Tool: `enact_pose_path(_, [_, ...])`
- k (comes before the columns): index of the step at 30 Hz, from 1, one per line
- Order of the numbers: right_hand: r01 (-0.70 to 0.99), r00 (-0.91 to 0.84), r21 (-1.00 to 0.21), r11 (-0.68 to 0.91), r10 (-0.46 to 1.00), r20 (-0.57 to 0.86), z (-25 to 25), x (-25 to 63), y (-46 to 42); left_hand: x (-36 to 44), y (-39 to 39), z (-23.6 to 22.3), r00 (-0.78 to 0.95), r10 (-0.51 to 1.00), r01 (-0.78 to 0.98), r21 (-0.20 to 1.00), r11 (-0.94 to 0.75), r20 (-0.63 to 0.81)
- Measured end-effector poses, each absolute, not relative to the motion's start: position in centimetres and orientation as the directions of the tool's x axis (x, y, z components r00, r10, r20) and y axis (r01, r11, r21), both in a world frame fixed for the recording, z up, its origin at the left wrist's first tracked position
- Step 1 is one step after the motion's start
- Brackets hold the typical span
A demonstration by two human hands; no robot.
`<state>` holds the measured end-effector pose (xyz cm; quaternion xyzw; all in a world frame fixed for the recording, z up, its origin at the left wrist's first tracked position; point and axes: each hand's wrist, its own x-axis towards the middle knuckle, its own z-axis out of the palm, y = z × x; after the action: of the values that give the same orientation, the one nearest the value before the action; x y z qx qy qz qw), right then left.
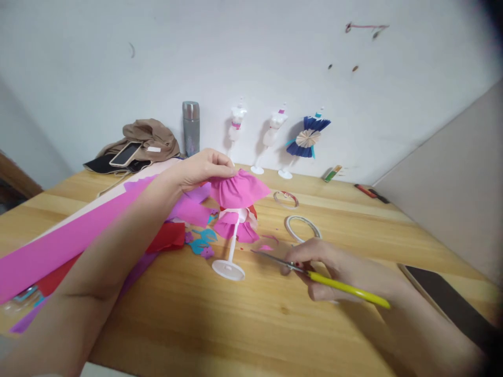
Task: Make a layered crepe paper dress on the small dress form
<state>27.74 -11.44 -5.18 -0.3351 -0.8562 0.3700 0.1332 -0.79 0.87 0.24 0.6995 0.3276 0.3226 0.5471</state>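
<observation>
Pinches the gathered top of the pleated pink piece (243,191) with the left hand (206,170), thumb and forefinger pressed narrowly together on the folds. Has the flared part spreading below and to the right of those fingertips, in front of and above the table (283,324), right at the top of a small white stand (228,269). Bears a second pink frill (249,232) on the stem just beneath, edged with bits of red and white. Grips yellow-handled scissors (349,290) in the right hand (318,259), fingers curled in close near the pivot, blades aimed leftward, apart from the pleated pink piece and near a pink scrap (266,247).

Hides the upper end of the stand behind the pleats. Cannot tell base flat on the wood from base slightly tilted. Loses the blade tips in blur; cannot tell blades parted from blades together. Cannot see all the right fingers behind the handle. Covers part of a long magenta strip (74,235) with the left forearm. Cuts off a dark slab (444,298) at the shadowed right edge.
</observation>
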Motion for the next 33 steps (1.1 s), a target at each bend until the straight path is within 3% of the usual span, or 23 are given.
enact_pose_path(5, [0.487, -0.681, -0.701, 0.521, 0.729, 0.069, -5.3, 27.7, -11.5, -0.6, 0.8, 0.2, 0.604, 0.794, 0.128, 0.976, -0.178, 0.066])
enact_pose_path(10, [0.359, -0.620, -0.783, 0.509, 0.757, 0.207, -5.7, 28.6, -10.8, -0.9, 0.9, 0.1, 0.627, 0.772, 0.076, 0.978, -0.192, 0.103])
enact_pose_path(17, [0.304, -0.577, -0.852, 0.427, 0.794, 0.192, -6.4, 28.5, -10.6, -1.8, 0.7, -0.1, 0.702, 0.672, -0.204, 0.971, -0.126, 0.235])
enact_pose_path(26, [0.264, -0.590, -0.897, 0.354, 0.795, 0.140, -7.2, 28.7, -10.5, 1.1, -0.9, -1.8, 0.870, 0.485, -0.156, 0.982, 0.104, 0.087])
enact_pose_path(33, [0.136, -0.571, -0.919, 0.369, 0.788, 0.232, -7.9, 28.8, -10.1, 1.1, -0.3, -1.9, 0.875, 0.472, -0.142, 0.989, 0.038, 0.108])
